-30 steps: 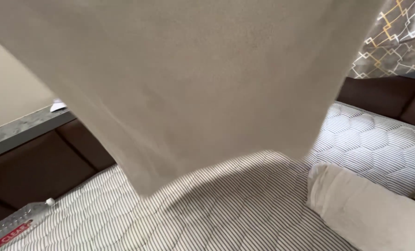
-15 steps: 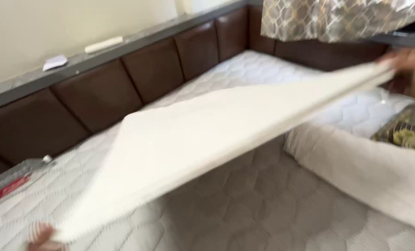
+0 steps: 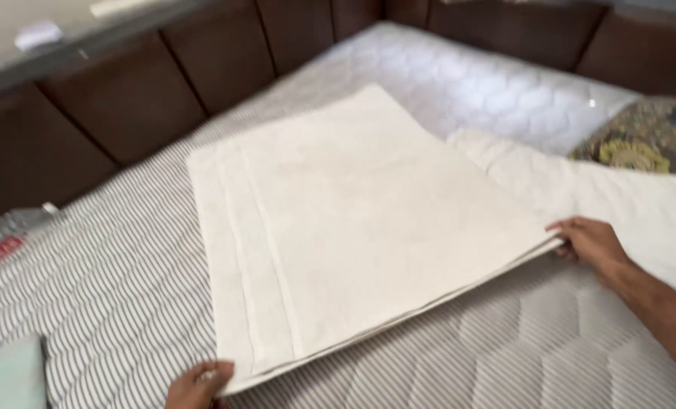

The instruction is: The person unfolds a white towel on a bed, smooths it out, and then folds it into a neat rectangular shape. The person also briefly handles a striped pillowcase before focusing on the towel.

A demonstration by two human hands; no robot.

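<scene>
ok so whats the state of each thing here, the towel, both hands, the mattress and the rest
white towel: folded, spread flat on the mattress, near edge slightly lifted
left hand: gripping the towel's near left corner
right hand: gripping the towel's right corner
mattress: bare, no sheet on it
white quilted cover: lying rumpled at the right
patterned pillow: lying at the far right
brown padded headboard: upright along the bed's edge
</scene>
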